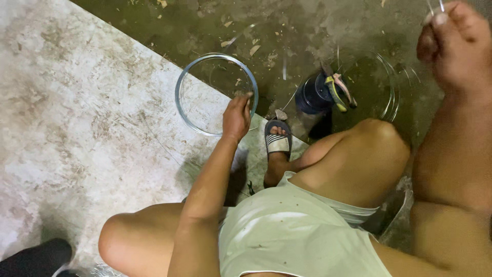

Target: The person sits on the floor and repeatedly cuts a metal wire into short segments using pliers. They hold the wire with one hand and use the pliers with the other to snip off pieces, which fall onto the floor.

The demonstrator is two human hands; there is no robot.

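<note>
**Wire ring held at the edge of the slab**

On the floor in front of us, where the pale concrete slab (pixel 77 128) meets the darker dirty ground (pixel 287 31), lies a round ring of wire (pixel 190 72). About half of the ring rests on the slab and the other half on the dark ground. Our left hand (pixel 237 117) is on its near right side, with the fingers closed around the wire, so this grip has the ring firmly.

Our right hand (pixel 453 43) is up high at the right, well apart from the ring. Its fingers are pinched together on a thin wire end (pixel 435 7); how the wire continues from there we cannot tell, because it leaves the picture.

Between the two hands stands a dark blue round container (pixel 310 95), with pliers (pixel 338 90) lying across its top. More loose coils of wire (pixel 392 92) lie on the ground just beside it. Our foot in a striped sandal (pixel 278 138) is near the ring.

To handle the ring well, we judge that the left hand should keep it flat and not let it spring, and the right hand should hold the thin wire tight without a kink. The pliers are close enough to reach.
</note>
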